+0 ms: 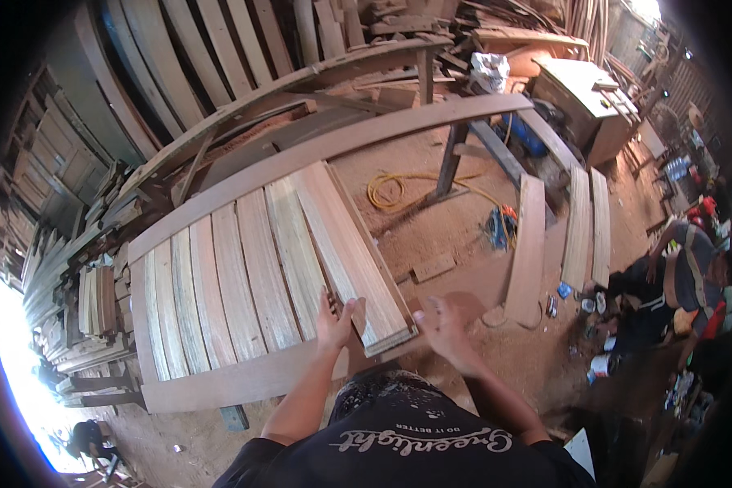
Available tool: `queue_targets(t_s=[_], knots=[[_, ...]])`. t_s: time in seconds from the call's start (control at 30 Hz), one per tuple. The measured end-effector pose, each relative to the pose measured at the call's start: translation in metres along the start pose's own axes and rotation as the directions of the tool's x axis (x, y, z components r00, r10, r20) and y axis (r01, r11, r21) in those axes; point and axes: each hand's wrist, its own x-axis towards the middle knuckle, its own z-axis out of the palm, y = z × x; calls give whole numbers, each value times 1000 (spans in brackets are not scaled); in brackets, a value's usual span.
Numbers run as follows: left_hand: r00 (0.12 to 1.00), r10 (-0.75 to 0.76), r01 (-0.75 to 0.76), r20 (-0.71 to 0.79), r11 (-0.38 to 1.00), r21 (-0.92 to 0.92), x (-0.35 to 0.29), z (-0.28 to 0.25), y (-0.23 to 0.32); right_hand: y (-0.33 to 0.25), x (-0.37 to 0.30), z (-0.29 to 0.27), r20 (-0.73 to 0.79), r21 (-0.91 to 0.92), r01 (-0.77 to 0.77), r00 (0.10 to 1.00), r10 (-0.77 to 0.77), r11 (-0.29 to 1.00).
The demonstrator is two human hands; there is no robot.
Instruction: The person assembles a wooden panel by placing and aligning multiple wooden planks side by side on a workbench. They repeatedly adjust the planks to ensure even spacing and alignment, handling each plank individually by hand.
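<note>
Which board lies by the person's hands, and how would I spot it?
Find the big wooden frame spanning the middle, with a row of planks laid across it. Follow that row to its right end, where the board has its near end between the left hand and right hand. Unlike the planks to its left, it sits raised and slants more.

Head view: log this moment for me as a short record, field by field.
Left hand: at the near end of the angled board; grip unclear
Right hand: by that board's right corner; contact unclear
Angled board: rightmost of the row, lying askew
Slats: side by side, left of it
Far rail: along the slats' far ends
Loose boards: three, off to the right
Yellow hose or cord: coiled on the ground beyond
</note>
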Motion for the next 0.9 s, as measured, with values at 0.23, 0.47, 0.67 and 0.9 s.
queue_targets(t_s=[0.23,0.47,0.67,0.9], knots=[[958,-272,285,86,908,-308,37,25,40,-51,96,46,469,92,-270,861,198,958],[865,-499,479,48,794,-374,67,34,21,-22,126,79,524,206,-341,830,191,917],[881,-440,470,176,765,-440,56,16,88,-36,132,65,555,392,-405,820,138,826],[905,-385,380,-182,923,-61,26,-32,31,-83,82,91,437,582,-160,888,-141,797]])
